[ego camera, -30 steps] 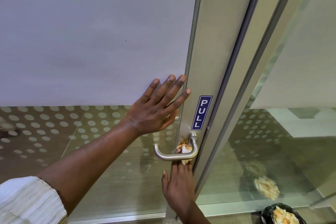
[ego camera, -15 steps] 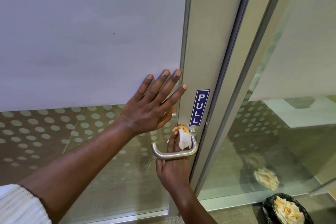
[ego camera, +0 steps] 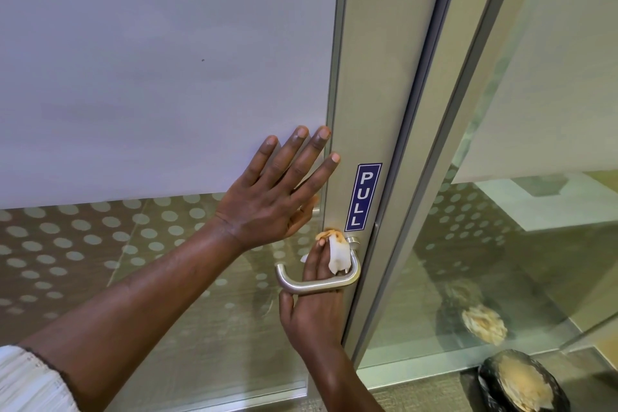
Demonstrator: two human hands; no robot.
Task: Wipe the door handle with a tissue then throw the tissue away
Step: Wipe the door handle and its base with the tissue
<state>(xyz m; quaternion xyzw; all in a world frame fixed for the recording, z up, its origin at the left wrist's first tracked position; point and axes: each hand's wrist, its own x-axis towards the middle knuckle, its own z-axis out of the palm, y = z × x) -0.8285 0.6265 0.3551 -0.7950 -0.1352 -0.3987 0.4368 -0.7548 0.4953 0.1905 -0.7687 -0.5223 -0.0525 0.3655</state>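
The door handle (ego camera: 317,281), a brushed-metal lever, sits on the grey door frame (ego camera: 374,94) just below a blue "PULL" sticker (ego camera: 363,197). The right hand (ego camera: 314,314) reaches up from below the handle, its fingers passing behind the lever bar and rising above it. Those fingers press a white tissue (ego camera: 336,256), stained orange-brown along its top edge, against the handle's neck where it meets the frame; the grip is closed on the tissue, pinning it to the metal. The left hand (ego camera: 277,197) lies flat and spread open up and to the left of the handle, palm against the frosted glass panel (ego camera: 150,60), holding nothing, fingertips reaching the frame's edge. A white ribbed sleeve (ego camera: 30,381) shows far below and left of the handle. Down to the right of the handle, on the floor beyond the frame, stands a bin lined with a black bag (ego camera: 521,381), with crumpled stained paper inside.
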